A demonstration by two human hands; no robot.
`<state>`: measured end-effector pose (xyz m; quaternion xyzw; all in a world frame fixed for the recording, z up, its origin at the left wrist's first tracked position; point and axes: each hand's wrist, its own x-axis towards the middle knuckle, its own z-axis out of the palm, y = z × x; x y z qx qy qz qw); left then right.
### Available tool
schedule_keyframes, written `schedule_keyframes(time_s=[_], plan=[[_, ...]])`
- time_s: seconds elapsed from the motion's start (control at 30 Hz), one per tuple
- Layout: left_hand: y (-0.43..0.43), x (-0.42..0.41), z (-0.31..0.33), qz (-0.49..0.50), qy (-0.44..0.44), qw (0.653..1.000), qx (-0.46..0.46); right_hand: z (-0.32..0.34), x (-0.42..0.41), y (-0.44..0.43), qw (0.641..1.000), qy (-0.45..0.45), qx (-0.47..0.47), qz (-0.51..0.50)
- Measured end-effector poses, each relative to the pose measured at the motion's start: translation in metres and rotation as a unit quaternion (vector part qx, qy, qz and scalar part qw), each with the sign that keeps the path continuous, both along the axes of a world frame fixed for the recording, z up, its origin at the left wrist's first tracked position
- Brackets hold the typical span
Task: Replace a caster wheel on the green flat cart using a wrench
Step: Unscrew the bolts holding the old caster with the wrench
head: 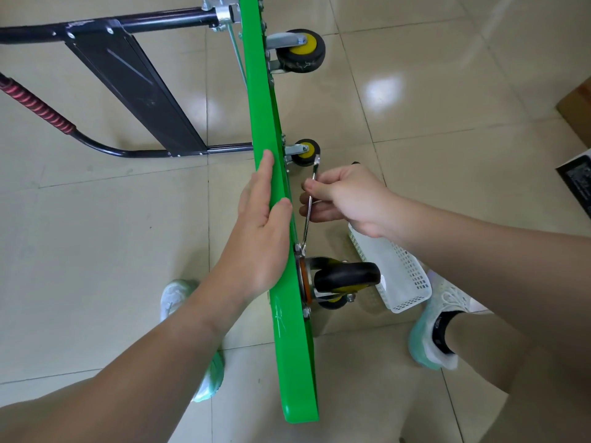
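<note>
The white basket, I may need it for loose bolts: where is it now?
In the head view, the white basket lies on the tiled floor right of the green cart, beside the nearest caster wheel, below the right hand.

A glossy beige tiled floor [96, 251] carries a green cart [287, 346] standing on its edge, a white perforated basket [399, 282] beside it, two feet in pale shoes [438, 314], and a cardboard box [575, 110] at the right edge.
</note>
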<state>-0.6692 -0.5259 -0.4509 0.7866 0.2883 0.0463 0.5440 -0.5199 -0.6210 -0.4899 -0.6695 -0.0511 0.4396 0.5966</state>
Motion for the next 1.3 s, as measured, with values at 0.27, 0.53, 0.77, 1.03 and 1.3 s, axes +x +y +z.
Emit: schedule_keyframes(time_s=[0.27,0.53,0.77,1.03,1.3], plan=[[0.001,0.000,-0.002,0.001,-0.004,1.000,-0.007,-0.008,0.006,0.022,0.999,0.029,-0.038,0.017],[-0.001,0.001,-0.001,0.001,-0.005,1.000,0.000,-0.006,0.000,0.032,0.996,-0.051,-0.048,0.047],[0.000,0.001,-0.002,0.004,-0.007,1.000,0.002,-0.010,0.005,0.029,0.992,0.105,-0.072,0.000],[0.000,0.000,-0.001,-0.002,-0.009,1.000,-0.005,-0.018,0.004,0.036,0.985,0.146,-0.091,-0.005],[0.002,0.000,-0.003,-0.003,-0.001,1.000,0.001,-0.008,-0.002,0.027,0.998,0.014,-0.058,-0.009]])
